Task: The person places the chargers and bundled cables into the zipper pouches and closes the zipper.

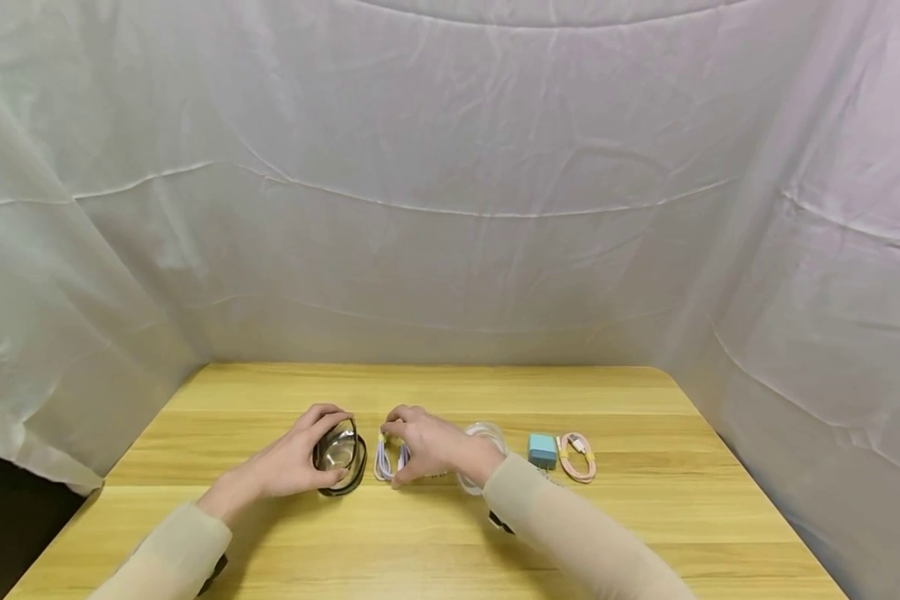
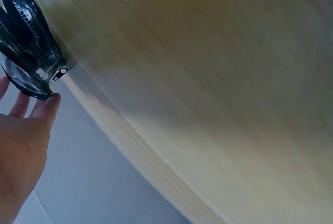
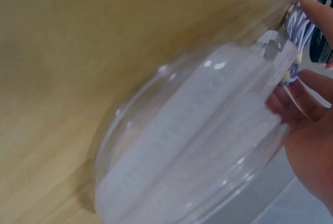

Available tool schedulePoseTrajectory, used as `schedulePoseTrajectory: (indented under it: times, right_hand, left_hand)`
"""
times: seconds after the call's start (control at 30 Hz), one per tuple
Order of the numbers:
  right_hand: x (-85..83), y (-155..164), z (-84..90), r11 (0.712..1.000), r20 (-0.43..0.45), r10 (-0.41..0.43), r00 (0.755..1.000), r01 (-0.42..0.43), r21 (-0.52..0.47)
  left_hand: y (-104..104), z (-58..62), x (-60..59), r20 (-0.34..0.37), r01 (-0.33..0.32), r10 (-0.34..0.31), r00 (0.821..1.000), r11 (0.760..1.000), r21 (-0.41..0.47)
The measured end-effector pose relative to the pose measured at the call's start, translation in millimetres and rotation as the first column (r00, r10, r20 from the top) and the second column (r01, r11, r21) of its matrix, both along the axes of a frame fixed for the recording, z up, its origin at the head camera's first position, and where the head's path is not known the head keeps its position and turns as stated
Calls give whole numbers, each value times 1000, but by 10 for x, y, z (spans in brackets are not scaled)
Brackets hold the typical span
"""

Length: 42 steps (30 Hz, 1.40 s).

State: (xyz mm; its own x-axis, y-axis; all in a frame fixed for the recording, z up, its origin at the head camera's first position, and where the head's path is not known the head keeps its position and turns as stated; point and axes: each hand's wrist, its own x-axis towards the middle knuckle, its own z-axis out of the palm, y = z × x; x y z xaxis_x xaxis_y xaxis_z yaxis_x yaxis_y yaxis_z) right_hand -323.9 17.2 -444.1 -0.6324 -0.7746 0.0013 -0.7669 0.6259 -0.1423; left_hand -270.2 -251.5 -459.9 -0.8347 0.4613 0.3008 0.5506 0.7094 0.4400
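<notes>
My left hand [image 1: 279, 467] grips the edge of a small round zippered case [image 1: 337, 450], clear with black trim. Its lid stands raised, and the zipper pull shows in the left wrist view. Just to its right, my right hand [image 1: 431, 442] has thumb and fingers around a coiled lavender charging cable [image 1: 382, 463], tied with a yellow band. The cable lies close to the case but outside it. A second round case [image 3: 182, 130], clear with a whitish zipper band, lies under my right wrist and is partly hidden by it in the head view.
Farther right on the wooden table [image 1: 645, 533] are a blue plug-in charger [image 1: 542, 450] and a coiled pink cable [image 1: 587, 475]. Pale cloth [image 1: 450, 275] hangs behind the table and along both sides.
</notes>
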Motion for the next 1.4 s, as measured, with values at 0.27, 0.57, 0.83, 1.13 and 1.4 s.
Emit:
schedulePoseTrajectory:
  times: [0.27, 0.57, 0.83, 1.13, 1.4]
  right_hand:
    - [52, -7, 11, 998, 17, -11, 1000, 12, -62]
    - [71, 6, -9, 987, 112, -34, 993, 51, -153]
    - [55, 32, -11, 961, 208, -5, 978, 62, -270]
    - [83, -4, 8, 932, 280, 7, 960, 95, -350]
    - [83, -79, -4, 927, 303, 7, 953, 108, -359]
  left_hand:
    - [4, 11, 31, 64, -16, 11, 998, 997, 81]
    - [18, 12, 59, 96, -33, 22, 995, 992, 121]
    - [27, 15, 64, 114, -51, 37, 993, 991, 123]
    - [20, -2, 63, 114, -57, 42, 993, 990, 128]
    - [27, 14, 72, 128, -60, 42, 991, 988, 144]
